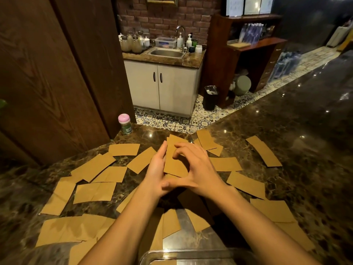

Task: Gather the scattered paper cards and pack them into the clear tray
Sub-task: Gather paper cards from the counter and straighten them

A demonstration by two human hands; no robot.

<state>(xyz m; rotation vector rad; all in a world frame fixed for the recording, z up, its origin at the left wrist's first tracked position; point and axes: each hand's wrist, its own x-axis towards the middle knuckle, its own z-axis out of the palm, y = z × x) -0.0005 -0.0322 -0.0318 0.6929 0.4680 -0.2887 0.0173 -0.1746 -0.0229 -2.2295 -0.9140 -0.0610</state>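
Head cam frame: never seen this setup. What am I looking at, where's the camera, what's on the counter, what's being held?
There is no robot here. A person wears one wide-angle camera on the head, looking forward and down, so both bare forearms come in from the bottom edge. The left hand and right hand meet in the middle and together hold a small stack of brown paper cards. Many more loose cards lie scattered across the dark marble counter, some overlapping. The rim of the clear tray shows at the bottom edge, close to the person. A small jar with a pink lid stands at the counter's far left. Behind is a sink cabinet.
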